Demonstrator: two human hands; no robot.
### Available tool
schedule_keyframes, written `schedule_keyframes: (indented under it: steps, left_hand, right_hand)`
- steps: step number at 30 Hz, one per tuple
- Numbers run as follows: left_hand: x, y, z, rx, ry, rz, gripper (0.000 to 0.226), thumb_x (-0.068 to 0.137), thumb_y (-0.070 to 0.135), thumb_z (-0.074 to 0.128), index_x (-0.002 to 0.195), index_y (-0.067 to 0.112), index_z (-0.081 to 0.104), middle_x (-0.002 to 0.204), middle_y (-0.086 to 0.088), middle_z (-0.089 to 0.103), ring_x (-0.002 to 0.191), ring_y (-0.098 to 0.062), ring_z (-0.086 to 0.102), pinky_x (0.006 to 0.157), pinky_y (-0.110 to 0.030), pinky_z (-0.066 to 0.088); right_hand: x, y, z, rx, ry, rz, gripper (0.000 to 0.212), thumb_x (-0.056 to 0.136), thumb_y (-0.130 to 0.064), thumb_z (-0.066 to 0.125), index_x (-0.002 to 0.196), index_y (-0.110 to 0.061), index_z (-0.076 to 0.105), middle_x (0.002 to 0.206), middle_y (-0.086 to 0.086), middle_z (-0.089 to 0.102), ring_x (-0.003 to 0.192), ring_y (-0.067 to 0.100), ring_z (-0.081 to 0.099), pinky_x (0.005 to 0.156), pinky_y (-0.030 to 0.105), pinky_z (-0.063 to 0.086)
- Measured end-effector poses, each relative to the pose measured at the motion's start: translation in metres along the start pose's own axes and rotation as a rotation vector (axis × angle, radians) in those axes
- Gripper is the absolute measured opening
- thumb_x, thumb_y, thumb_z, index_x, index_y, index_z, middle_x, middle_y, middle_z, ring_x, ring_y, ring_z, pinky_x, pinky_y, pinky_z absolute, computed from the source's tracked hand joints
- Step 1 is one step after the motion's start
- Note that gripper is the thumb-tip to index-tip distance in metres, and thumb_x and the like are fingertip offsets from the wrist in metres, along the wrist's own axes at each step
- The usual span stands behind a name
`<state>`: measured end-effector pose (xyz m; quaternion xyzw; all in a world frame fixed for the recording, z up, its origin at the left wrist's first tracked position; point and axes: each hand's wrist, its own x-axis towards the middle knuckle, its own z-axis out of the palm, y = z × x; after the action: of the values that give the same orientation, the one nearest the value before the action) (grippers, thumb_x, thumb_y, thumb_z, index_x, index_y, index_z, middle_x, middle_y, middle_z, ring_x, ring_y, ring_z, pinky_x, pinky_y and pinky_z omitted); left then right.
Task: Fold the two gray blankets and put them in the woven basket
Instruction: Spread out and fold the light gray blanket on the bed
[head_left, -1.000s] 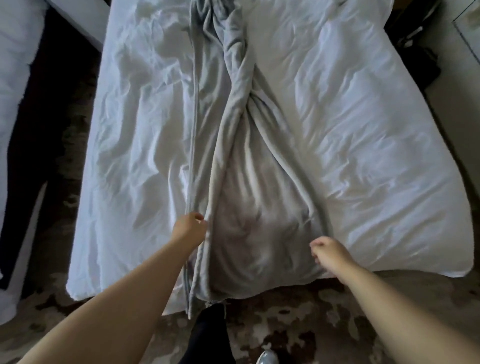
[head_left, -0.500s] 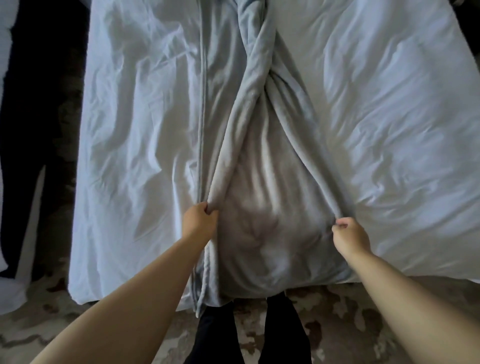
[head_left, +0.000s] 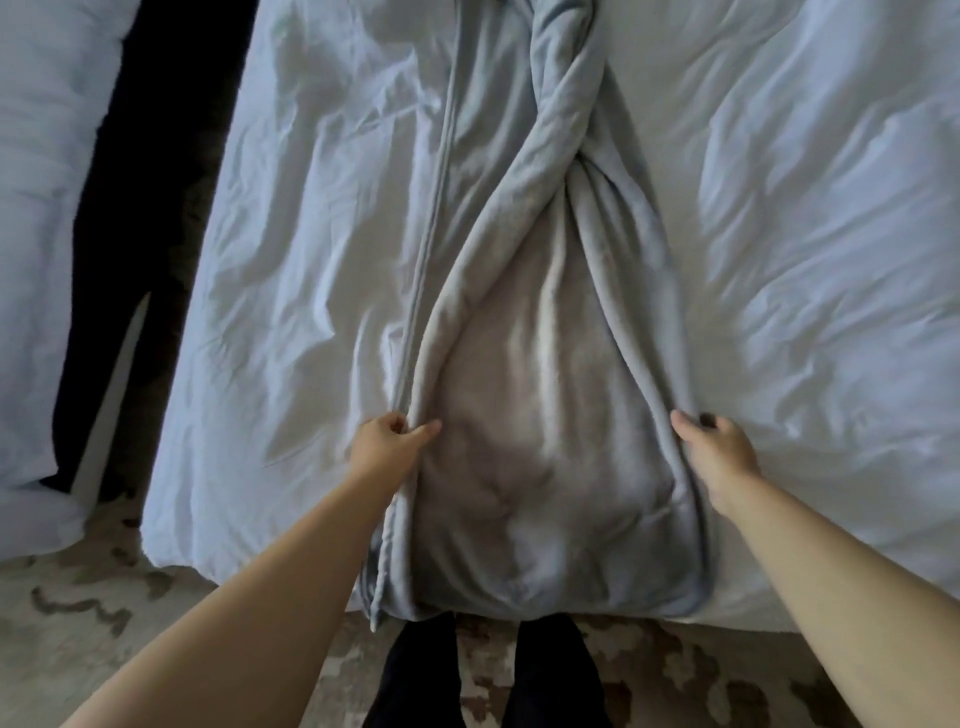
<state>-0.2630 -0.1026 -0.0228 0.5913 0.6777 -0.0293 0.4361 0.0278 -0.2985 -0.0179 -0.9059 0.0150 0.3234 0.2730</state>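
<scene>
Both forearms are bare from the lower corners of the view up to the wrists, with no sleeve, watch or bracelet on either. The left hand (head_left: 387, 441) and the right hand (head_left: 719, 449) wear no gloves and no rings that the view shows. The right hand's fingernails look dark, perhaps painted, though the picture is too soft to be sure. Below, the legs (head_left: 488, 675) are clothed in black, either trousers or leggings.

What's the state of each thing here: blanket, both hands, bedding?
gray blanket: spread lengthwise on bed, unfolded, edges twisted across each other higher up.
left hand: pinching blanket's left edge.
right hand: on blanket's right edge, grip unclear.
white bedding: wrinkled, under blanket.
</scene>
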Motion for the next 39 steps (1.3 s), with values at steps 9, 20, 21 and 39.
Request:
schedule_keyframes:
  steps: [9,20,21,39]
  left_hand:
    - [-0.018,0.008,-0.046,-0.805,0.190,-0.524,0.042,0.080,0.020,0.073,0.115,0.000,0.062,0.091,-0.012,0.060,0.076,-0.024,0.056,0.069,-0.035,0.049]
    - [-0.078,0.058,-0.115,-1.092,-0.129,-0.253,0.058,0.086,0.049,0.061,0.126,0.008,0.058,0.120,-0.014,0.065,0.101,-0.025,0.064,0.088,-0.039,0.051]
    - [-0.081,0.059,-0.115,-1.167,-0.044,-0.219,0.060,0.088,0.051,0.058,0.129,0.008,0.055,0.124,-0.014,0.062,0.106,-0.025,0.061,0.093,-0.040,0.048]
    - [-0.120,0.038,-0.078,-0.216,-0.094,-0.397,0.030,0.087,0.028,0.065,0.104,0.004,0.057,0.099,-0.017,0.059,0.084,-0.031,0.058,0.076,-0.035,0.047]
  right_hand:
    - [-0.012,0.000,-0.095,-0.016,0.239,0.247,0.052,0.103,-0.030,0.036,0.117,0.016,0.057,0.124,0.031,0.057,0.114,0.038,0.057,0.097,0.038,0.041]
    - [-0.046,-0.048,-0.155,0.877,-0.140,0.175,0.017,0.097,-0.025,0.052,0.095,-0.013,0.064,0.114,0.011,0.068,0.087,0.025,0.068,0.083,0.037,0.054]
    - [-0.047,-0.047,-0.162,0.988,0.002,0.173,0.015,0.098,-0.022,0.052,0.093,-0.013,0.063,0.125,0.011,0.062,0.097,0.025,0.064,0.088,0.037,0.050]
    - [-0.024,0.004,-0.161,0.089,-0.086,0.271,0.024,0.092,0.000,0.053,0.109,0.016,0.058,0.102,0.030,0.059,0.088,0.041,0.060,0.076,0.048,0.051]
